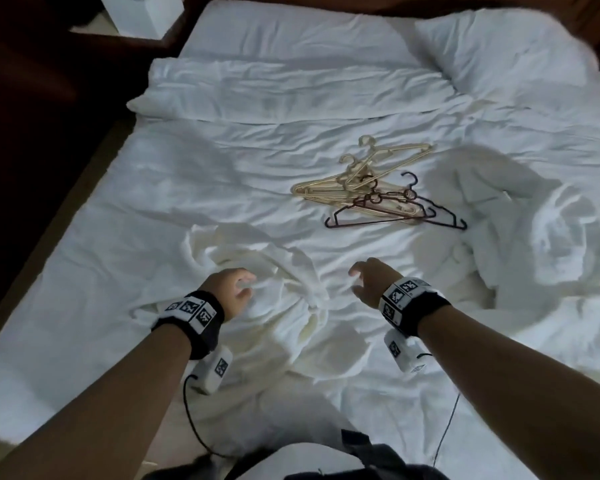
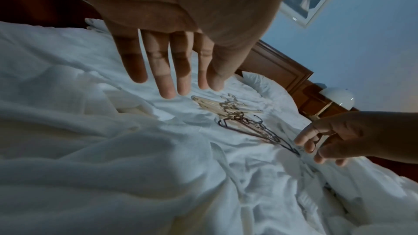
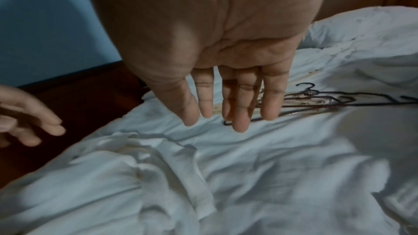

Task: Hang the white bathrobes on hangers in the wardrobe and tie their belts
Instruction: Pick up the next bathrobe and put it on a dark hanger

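Note:
A crumpled cream-white bathrobe (image 1: pixel 274 292) lies on the bed right in front of me, also seen in the left wrist view as the bathrobe (image 2: pixel 113 158) and in the right wrist view as the bathrobe (image 3: pixel 135 176). My left hand (image 1: pixel 234 289) hovers over its left part with fingers (image 2: pixel 167 71) spread and holding nothing. My right hand (image 1: pixel 368 278) hangs open just right of it, fingers (image 3: pixel 242 106) straight, palm down. A second white bathrobe (image 1: pixel 499 223) is heaped at the right. A pile of cream and dark hangers (image 1: pixel 378 192) lies beyond both hands, the hangers (image 2: pixel 237 117) untouched.
The bed (image 1: pixel 153 202) is covered in rumpled white linen, with pillows (image 1: pixel 516 60) at the far end against a wooden headboard (image 2: pixel 282 72). A dark nightstand with a white box (image 1: pixel 142 13) stands at the far left. A lamp (image 2: pixel 339 96) sits beside the headboard.

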